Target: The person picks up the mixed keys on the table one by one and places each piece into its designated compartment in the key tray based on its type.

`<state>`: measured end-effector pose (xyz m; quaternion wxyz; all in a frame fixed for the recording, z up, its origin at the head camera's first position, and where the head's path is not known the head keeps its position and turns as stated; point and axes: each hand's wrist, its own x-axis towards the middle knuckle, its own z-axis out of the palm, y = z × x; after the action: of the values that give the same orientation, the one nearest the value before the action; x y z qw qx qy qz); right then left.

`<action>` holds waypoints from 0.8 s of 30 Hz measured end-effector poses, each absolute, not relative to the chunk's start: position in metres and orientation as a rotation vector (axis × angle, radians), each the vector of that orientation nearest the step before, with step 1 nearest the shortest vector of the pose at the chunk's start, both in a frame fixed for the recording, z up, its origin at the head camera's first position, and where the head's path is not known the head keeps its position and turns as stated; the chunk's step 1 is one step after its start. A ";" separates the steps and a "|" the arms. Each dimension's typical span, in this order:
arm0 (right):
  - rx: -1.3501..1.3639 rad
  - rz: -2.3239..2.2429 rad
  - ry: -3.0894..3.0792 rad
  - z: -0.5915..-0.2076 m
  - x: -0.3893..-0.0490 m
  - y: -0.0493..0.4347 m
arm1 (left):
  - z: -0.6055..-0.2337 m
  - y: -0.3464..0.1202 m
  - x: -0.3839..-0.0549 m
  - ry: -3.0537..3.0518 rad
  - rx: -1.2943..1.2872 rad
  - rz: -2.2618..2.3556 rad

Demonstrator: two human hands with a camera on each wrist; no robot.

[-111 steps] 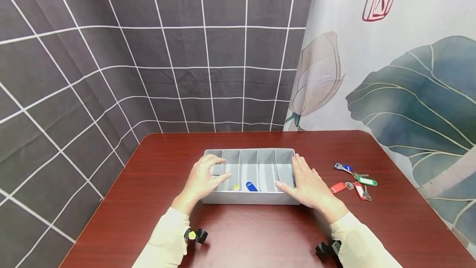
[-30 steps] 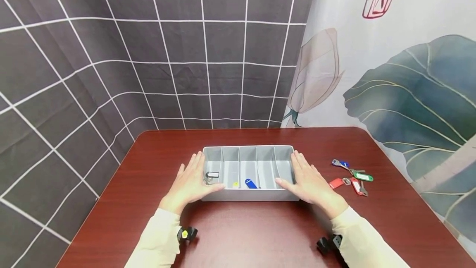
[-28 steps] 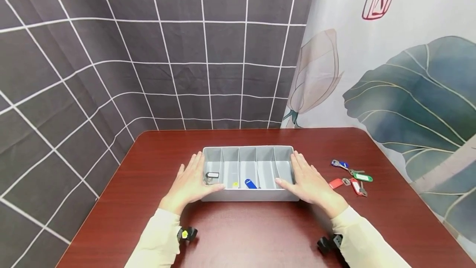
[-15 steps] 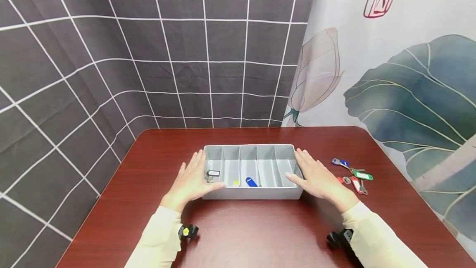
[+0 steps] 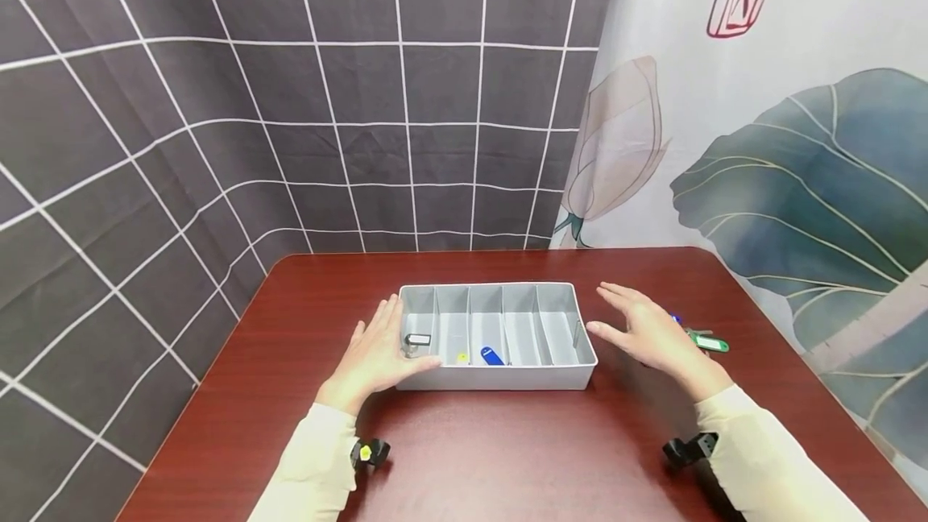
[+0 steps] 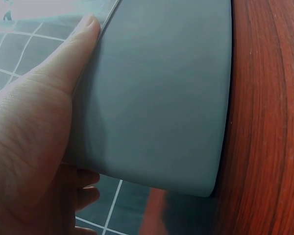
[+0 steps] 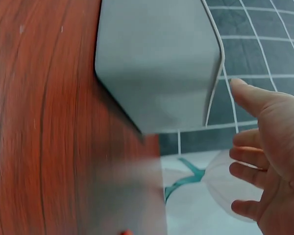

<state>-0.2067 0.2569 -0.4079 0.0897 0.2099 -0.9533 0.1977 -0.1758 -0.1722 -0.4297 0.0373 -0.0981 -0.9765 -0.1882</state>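
Observation:
A grey tray point(image 5: 500, 379) with five... several side-by-side compartments stands on the table. My left hand point(image 5: 370, 357) rests along its left end, fingers straight, thumb lying at the front rim; the left wrist view shows that thumb point(image 6: 81, 41) against the rim. My right hand point(image 5: 652, 337) is off the tray's right end, fingers extended and holding nothing, with a gap to the wall in the right wrist view. Inside the tray lie a black-framed key tag point(image 5: 418, 339) at far left, a yellow tag point(image 5: 462, 358) mostly hidden by the front wall, and a blue key tag point(image 5: 492, 357).
Beyond my right hand, a green key tag point(image 5: 710, 343) lies on the red-brown table point(image 5: 493, 441); the other tags and keys there are mostly covered by the hand. A dark gridded curtain point(image 5: 362, 143) hangs behind the table, a floral one point(image 5: 783, 184) at right.
My left hand went from above the left compartment to the tray's left end. My right hand has let go of the right end and moved right, towards the key tags.

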 end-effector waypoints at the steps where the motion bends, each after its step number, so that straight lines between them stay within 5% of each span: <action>1: 0.609 0.580 -2.826 -0.408 -0.207 0.260 | -0.430 -0.172 -0.176 -2.997 -0.304 -0.586; 24: 0.462 0.549 -2.815 -0.406 -0.220 0.328 | -0.430 -0.171 -0.175 -2.978 -0.312 -0.590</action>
<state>-0.2200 0.3281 -0.4062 0.1183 0.1578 -0.9622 0.1876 -0.1749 -0.1706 -0.4298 0.0449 -0.1021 -0.9748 -0.1931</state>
